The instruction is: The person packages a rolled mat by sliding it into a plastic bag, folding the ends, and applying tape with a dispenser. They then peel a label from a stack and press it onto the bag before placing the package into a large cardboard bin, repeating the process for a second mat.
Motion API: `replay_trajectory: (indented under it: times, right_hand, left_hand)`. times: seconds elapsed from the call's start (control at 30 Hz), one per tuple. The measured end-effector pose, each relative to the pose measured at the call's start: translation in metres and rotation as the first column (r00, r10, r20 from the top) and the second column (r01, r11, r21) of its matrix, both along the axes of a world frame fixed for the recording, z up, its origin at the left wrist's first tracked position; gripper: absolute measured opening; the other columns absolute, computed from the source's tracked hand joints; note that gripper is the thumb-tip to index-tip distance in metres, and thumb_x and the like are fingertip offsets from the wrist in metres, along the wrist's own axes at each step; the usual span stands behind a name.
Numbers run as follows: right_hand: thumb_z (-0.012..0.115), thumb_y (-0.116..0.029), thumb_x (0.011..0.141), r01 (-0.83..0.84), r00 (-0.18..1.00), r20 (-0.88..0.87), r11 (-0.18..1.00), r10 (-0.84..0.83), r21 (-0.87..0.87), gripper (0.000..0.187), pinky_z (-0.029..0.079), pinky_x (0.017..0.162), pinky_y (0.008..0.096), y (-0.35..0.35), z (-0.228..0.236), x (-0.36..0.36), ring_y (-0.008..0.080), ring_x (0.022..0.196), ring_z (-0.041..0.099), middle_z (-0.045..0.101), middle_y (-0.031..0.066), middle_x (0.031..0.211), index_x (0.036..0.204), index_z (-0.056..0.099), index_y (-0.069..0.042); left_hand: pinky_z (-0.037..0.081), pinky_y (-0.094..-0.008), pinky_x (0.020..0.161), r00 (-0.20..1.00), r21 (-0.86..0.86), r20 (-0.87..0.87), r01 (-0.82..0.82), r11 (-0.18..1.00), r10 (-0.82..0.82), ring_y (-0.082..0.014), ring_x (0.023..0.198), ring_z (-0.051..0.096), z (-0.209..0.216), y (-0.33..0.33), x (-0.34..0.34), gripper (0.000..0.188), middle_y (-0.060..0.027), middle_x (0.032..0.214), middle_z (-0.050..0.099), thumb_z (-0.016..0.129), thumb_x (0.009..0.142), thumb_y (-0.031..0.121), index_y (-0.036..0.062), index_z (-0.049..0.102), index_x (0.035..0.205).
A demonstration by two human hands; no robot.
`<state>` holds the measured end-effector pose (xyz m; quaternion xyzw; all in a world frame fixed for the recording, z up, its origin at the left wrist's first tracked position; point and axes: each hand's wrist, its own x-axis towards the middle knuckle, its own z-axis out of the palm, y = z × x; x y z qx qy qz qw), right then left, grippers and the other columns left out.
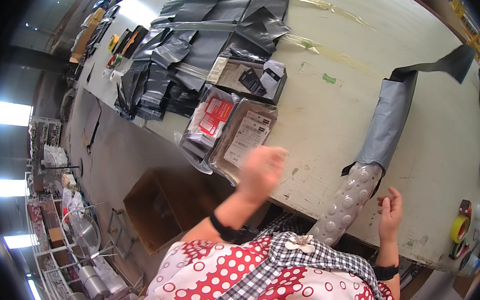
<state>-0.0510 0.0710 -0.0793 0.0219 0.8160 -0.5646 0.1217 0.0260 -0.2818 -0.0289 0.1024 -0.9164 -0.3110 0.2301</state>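
A roll with a grey, round-studded surface lies at a slant over the table's near edge. Its far part sits inside a grey plastic mailing bag, whose loose dark flap stretches to the right. My right hand is just right of the roll, fingers loosely bent and apart, holding nothing. Smeared by motion, my left hand hovers by the near side of a plastic-lined tray of white printed labels; its fingers cannot be made out clearly. Beside that tray stands a bin with red-and-white cards.
A box with dark and white tags stands behind the trays. Stacked black plastic bags cover the far left table. Tape rolls lie at the right edge. A brown carton stands on the floor at left.
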Motion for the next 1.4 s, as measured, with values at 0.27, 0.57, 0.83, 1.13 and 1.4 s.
replay_trajectory:
  times: [0.27,0.57,0.83,1.13,1.4]
  right_hand:
    - [0.054,-0.016,0.095,-0.116,0.976,-0.175,0.991,0.127,0.072,0.024,0.045,0.075,0.0241,-0.02,0.022,-0.015,0.01,0.083,0.057,0.06,0.0027,0.09,0.114,0.057,-0.001]
    - [0.057,-0.01,0.094,-0.173,0.974,-0.145,0.985,0.173,0.013,0.021,0.046,0.077,0.023,-0.037,0.025,-0.007,0.0091,0.085,0.056,0.058,0.0018,0.09,0.113,0.057,-0.001]
    - [0.06,-0.006,0.089,-0.147,0.97,-0.197,0.989,0.146,0.012,0.02,0.048,0.074,0.0246,-0.035,0.039,-0.008,0.0103,0.082,0.059,0.063,0.0037,0.089,0.108,0.06,-0.001]
    - [0.059,-0.038,0.092,-0.098,0.966,0.091,0.67,0.242,-0.735,0.074,0.051,0.087,0.0368,-0.055,0.064,0.002,0.0229,0.116,0.052,0.046,0.0134,0.132,0.145,0.018,-0.007]
    - [0.041,-0.038,0.099,0.365,0.928,0.058,0.874,-0.367,-0.319,0.049,0.048,0.085,0.0323,0.126,0.011,-0.023,0.0174,0.097,0.059,0.061,0.009,0.11,0.129,0.045,0.0]
  left_hand:
    - [0.05,-0.0373,0.081,0.511,-0.353,0.448,-0.653,0.67,0.734,-0.0304,0.092,0.06,-0.02,-0.179,0.098,0.039,-0.0176,0.1,0.057,0.059,0.084,0.021,0.0014,0.046,0.115]
    - [0.057,-0.0388,0.06,0.711,0.531,0.562,-0.702,0.475,0.423,-0.0222,0.071,0.065,-0.051,-0.216,0.111,0.026,-0.0103,0.089,0.064,0.042,0.087,0.017,0.0038,0.053,0.106]
    - [0.052,-0.0339,0.054,0.713,0.376,0.341,-0.7,0.607,0.612,-0.019,0.066,0.06,0.072,-0.191,0.098,0.022,-0.0115,0.084,0.059,0.047,0.082,0.012,-0.0028,0.051,0.099]
    - [0.057,-0.0288,0.048,0.903,0.759,0.309,-0.045,0.649,-0.298,-0.0207,0.064,0.066,0.048,0.05,-0.036,0.029,-0.0163,0.091,0.061,0.044,0.082,0.002,-0.0036,0.041,0.11]
    - [0.056,-0.0313,0.06,0.46,0.817,0.443,0.146,0.557,-0.77,-0.0232,0.074,0.067,0.004,0.231,-0.09,0.033,-0.0165,0.091,0.062,0.051,0.093,0.01,-0.0045,0.037,0.119]
